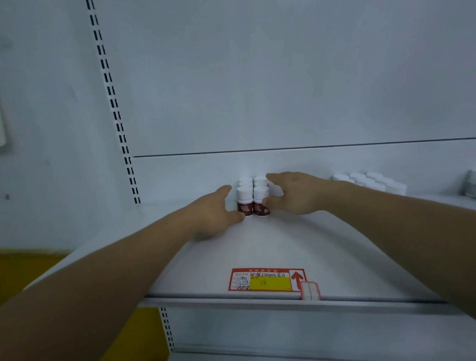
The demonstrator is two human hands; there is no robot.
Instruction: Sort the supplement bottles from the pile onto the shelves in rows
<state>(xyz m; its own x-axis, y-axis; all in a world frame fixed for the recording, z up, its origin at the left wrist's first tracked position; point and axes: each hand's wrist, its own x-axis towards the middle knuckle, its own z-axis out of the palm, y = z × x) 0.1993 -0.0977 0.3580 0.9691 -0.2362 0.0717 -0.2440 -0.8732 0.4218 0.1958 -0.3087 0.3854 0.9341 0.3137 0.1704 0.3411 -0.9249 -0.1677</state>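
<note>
Supplement bottles (253, 203) stand upright in two short columns at back of shelf (266, 244). Left hand (213, 211) and right hand (295, 195) flank block, fingers straight, pressing sides, gripping nothing. Bottles look light, rigid, smooth, tippy. Best held low on body, not cap.

Smooth matt white metal shelf (266, 244); white plastic-looking supplement bottles (253, 200) with dark red labels; glossy paper price tag (266, 279).

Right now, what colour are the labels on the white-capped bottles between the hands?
Dark red labels, clearest in the head view.
</note>
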